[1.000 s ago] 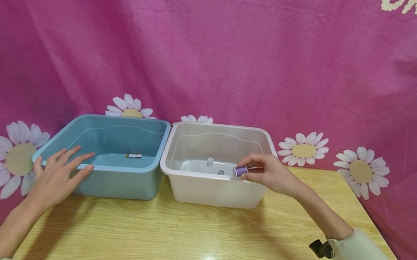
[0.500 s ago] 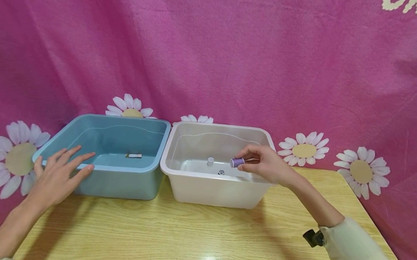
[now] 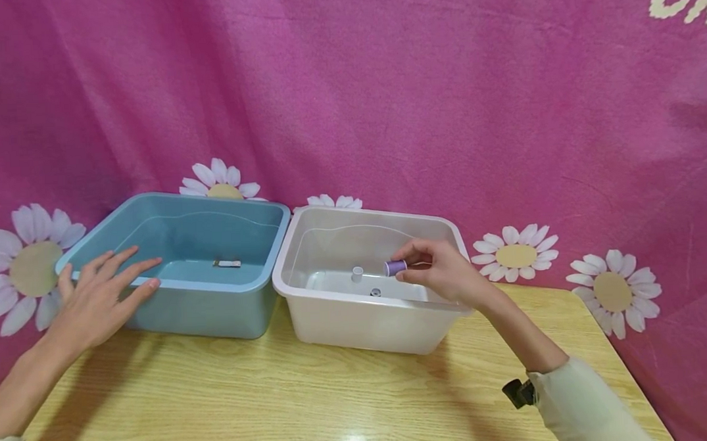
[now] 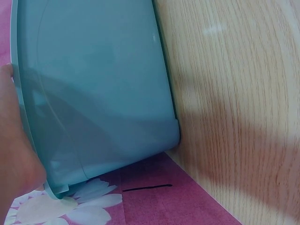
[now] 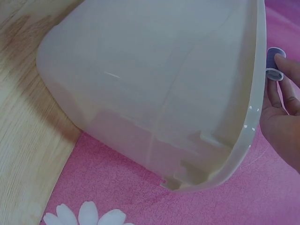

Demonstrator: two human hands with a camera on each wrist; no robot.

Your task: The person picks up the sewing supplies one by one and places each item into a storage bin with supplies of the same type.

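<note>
A spool of purple thread [image 3: 395, 268] is pinched between the thumb and fingers of my right hand [image 3: 441, 272], held above the white bin [image 3: 358, 322]. The right wrist view shows the same thread spool [image 5: 272, 63] just past the bin's rim. Inside that bin lie a small white cylinder [image 3: 357, 273] and a small dark round piece [image 3: 376, 292]. My left hand [image 3: 99, 297] rests with spread fingers at the near left rim of the blue bin [image 3: 197, 313]. A small flat white piece with a brownish end [image 3: 228, 263] lies on the blue bin's floor.
Both bins stand side by side on a wooden table [image 3: 266, 402]. Behind them hangs a pink cloth [image 3: 372, 101] printed with white daisies. The table's right edge [image 3: 626, 366] runs beside the right forearm.
My right hand has moved left and farther in over the white bin, carrying the thread spool. The left hand stays where it was.
</note>
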